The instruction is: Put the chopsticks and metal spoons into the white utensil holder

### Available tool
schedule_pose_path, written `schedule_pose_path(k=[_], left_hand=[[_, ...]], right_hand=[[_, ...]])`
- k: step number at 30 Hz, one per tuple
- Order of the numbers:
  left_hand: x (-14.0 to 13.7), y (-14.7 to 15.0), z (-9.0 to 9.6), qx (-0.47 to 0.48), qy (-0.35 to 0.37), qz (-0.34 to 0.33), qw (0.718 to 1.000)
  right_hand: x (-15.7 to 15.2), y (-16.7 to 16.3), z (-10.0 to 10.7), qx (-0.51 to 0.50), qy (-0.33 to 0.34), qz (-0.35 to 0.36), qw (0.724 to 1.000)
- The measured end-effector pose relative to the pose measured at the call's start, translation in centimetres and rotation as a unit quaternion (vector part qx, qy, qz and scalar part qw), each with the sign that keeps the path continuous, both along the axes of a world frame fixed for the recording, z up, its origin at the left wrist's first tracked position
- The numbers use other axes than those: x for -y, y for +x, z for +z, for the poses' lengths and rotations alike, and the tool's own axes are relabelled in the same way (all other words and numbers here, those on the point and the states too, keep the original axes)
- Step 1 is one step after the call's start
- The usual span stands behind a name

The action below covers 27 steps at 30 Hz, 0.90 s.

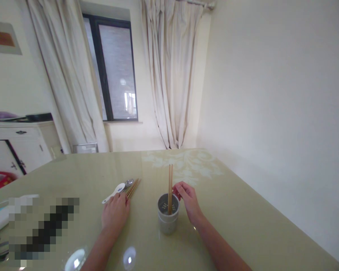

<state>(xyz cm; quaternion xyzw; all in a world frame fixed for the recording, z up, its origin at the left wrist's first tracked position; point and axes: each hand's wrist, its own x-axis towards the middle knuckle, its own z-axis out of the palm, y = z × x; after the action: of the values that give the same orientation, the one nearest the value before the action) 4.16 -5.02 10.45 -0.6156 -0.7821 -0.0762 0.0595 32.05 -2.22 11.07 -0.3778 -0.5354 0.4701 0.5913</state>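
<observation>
Two hands, left (115, 212) and right (188, 200), are over the worktop (243, 210). One grey holder (168, 218) stands on it with two chopsticks (170, 184) upright inside. One bundle of chopsticks (133, 188), too close-packed to count, lies flat beside two spoons: one white (113, 193), one metal (129, 183).

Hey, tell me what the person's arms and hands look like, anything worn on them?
Both forearms are bare as far as the view shows: no sleeves, gloves, watch or bracelet visible. The left hand and right hand show no rings that can be made out, though the fingers are too small in the picture to be sure. The nails cannot be made out either.
</observation>
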Motion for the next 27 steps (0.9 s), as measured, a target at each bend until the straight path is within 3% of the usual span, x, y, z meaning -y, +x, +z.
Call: schedule_pose_path(k=[10,16,20,27], left_hand=[[-0.4,0.4,-1.0,0.012,-0.008,-0.018,1.0],[-0.3,3.0,-2.0,0.102,0.002,-0.122,0.987],[-0.2,4.9,-2.7,0.208,0.034,-0.164,0.964],[0.4,6.6,-2.0,0.389,0.051,-0.259,0.883]], right_hand=[[-1.5,-0.8,-3.3,0.003,-0.088,0.029,0.996],[-1.4,-0.7,-3.6,0.018,-0.11,0.065,0.992],[-1.4,-0.7,-3.5,0.03,-0.112,0.077,0.99],[-1.0,-1.3,-2.7,0.012,-0.102,0.096,0.99]])
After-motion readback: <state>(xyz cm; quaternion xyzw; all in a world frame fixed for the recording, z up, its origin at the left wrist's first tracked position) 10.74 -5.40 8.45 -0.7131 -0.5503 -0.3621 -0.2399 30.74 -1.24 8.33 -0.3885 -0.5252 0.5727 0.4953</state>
